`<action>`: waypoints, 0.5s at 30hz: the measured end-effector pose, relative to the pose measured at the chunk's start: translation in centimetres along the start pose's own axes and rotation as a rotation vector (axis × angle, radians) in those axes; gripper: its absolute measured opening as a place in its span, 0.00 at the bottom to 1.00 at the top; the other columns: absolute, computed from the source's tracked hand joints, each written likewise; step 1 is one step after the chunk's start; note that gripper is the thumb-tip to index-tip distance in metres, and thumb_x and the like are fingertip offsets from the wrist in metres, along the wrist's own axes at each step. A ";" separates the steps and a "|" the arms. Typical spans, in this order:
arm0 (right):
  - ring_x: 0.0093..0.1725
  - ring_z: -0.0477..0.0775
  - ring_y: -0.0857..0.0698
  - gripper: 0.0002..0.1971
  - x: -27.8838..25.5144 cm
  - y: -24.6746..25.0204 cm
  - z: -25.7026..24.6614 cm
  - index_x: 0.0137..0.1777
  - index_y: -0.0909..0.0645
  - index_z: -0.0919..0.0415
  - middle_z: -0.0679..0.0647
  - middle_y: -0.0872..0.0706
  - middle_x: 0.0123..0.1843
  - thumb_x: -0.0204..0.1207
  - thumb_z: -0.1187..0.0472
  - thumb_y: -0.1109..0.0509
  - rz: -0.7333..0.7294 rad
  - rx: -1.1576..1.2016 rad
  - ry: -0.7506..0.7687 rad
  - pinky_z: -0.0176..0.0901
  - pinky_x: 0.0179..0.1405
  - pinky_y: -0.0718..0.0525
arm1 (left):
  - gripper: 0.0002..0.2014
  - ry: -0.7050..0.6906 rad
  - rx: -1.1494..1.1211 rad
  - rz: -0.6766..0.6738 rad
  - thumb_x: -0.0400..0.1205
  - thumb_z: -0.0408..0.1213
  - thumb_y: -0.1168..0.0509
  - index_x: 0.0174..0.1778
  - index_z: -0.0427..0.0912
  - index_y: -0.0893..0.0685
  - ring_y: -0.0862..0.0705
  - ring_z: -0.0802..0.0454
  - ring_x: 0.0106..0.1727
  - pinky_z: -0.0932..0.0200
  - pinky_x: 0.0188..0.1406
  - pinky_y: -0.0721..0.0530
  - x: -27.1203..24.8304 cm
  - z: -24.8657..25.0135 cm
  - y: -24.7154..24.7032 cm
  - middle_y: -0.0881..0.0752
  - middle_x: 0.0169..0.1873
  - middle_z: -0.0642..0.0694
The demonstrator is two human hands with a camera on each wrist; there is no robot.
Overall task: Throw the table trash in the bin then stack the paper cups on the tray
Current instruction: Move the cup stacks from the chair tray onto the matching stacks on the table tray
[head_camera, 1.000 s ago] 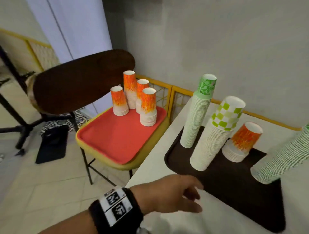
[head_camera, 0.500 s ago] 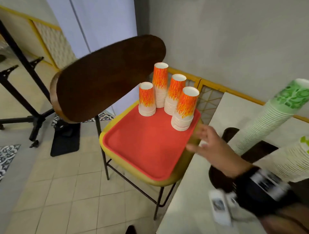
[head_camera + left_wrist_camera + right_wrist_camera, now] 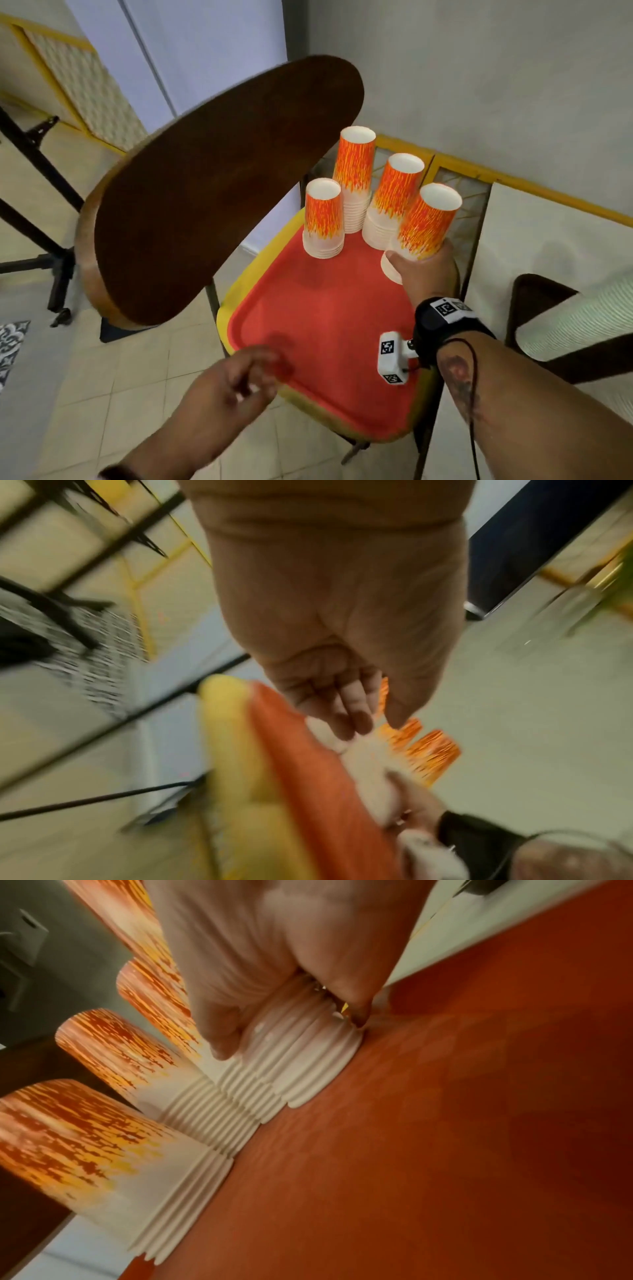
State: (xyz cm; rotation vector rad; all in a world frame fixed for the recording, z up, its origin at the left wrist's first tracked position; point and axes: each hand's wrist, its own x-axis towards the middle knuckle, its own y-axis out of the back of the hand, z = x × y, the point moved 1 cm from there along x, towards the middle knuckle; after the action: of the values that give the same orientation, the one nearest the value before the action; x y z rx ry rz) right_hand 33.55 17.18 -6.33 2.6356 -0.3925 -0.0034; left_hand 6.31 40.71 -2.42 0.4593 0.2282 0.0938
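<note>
Four upside-down stacks of orange flame-print paper cups stand at the back of a red tray lying on a yellow chair seat. My right hand grips the nearest stack low down, around its white rims. The right wrist view shows my right hand curled round those ribbed rims, the stack's base still on the tray. My left hand hovers at the tray's front edge, fingers loosely curled and holding nothing. In the blurred left wrist view my left hand is likewise empty.
The chair's brown backrest rises left of the tray. A white table stands to the right, bearing a dark tray with a tall white cup stack. A black stand is on the tiled floor at left.
The view swung left from the table to the chair. My right hand reached onto the red tray and took hold of the nearest stack. My left hand came up to the tray's front edge.
</note>
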 end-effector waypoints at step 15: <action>0.48 0.22 0.18 0.40 -3.2 1.7 1.9 0.64 0.28 0.48 0.36 0.17 0.51 0.53 0.61 0.11 -0.065 0.124 0.067 0.22 0.46 0.23 | 0.52 0.081 -0.148 0.322 0.72 0.38 0.19 0.85 0.41 0.46 0.24 0.38 0.75 0.43 0.69 0.24 28.4 4.9 -3.2 0.24 0.74 0.37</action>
State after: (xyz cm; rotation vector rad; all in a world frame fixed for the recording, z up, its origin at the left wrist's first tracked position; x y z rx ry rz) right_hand 29.92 15.74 -7.44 2.7612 -0.2927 0.0913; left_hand 35.12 39.78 -5.14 0.3418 0.2237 0.4425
